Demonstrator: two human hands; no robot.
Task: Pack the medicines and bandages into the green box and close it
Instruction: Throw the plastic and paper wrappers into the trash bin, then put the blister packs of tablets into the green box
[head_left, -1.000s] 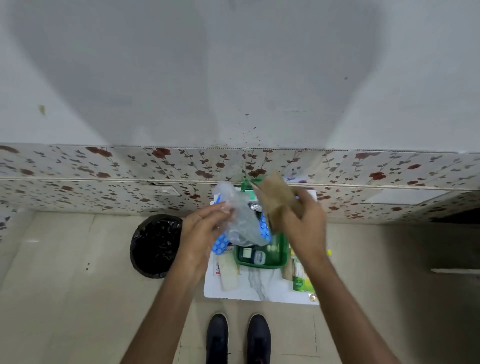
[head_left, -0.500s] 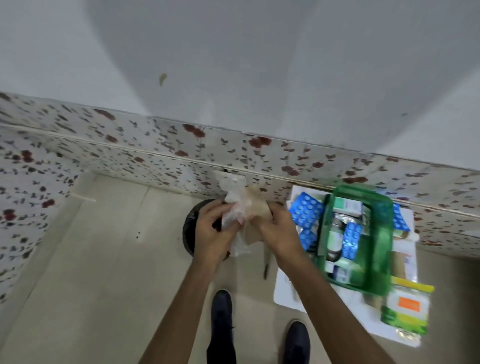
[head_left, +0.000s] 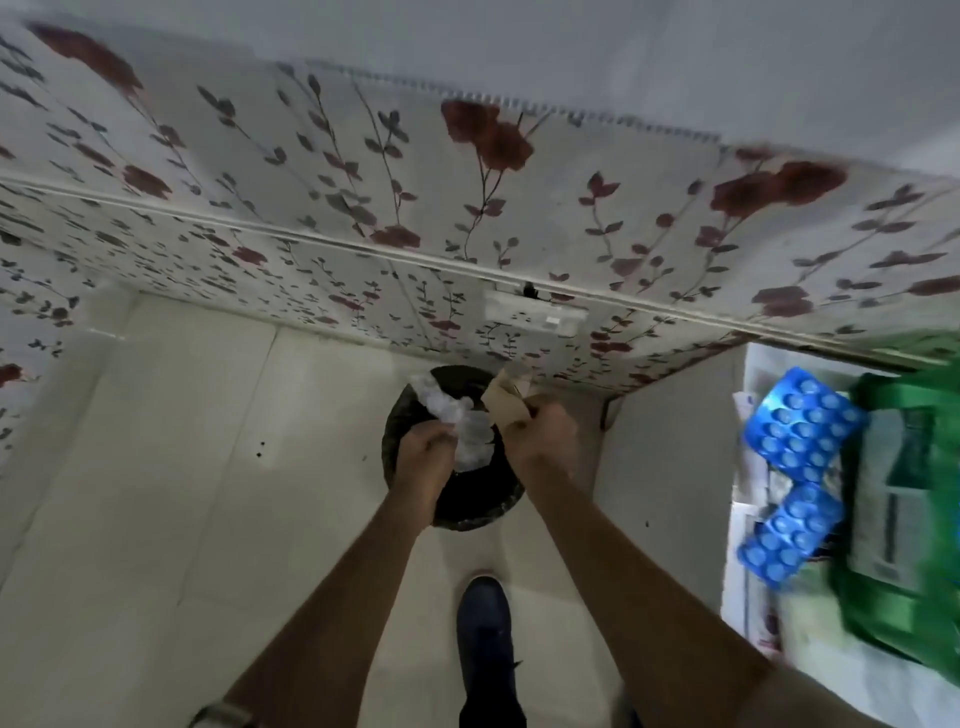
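Both hands hold trash over the bin (head_left: 457, 499) at 12 o'clock (left hand (head_left: 423, 457) the clear wrapper (head_left: 465, 434), right hand (head_left: 545, 436) the brown paper (head_left: 506, 402)), so dropping it looks next.

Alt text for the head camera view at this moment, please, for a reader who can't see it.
Seen from above, a person's left hand holds crumpled clear plastic and the right hand a scrap of brown paper over a black-lined bin on the floor. At the right edge, blurred, the green box sits open beside blue blister packs.
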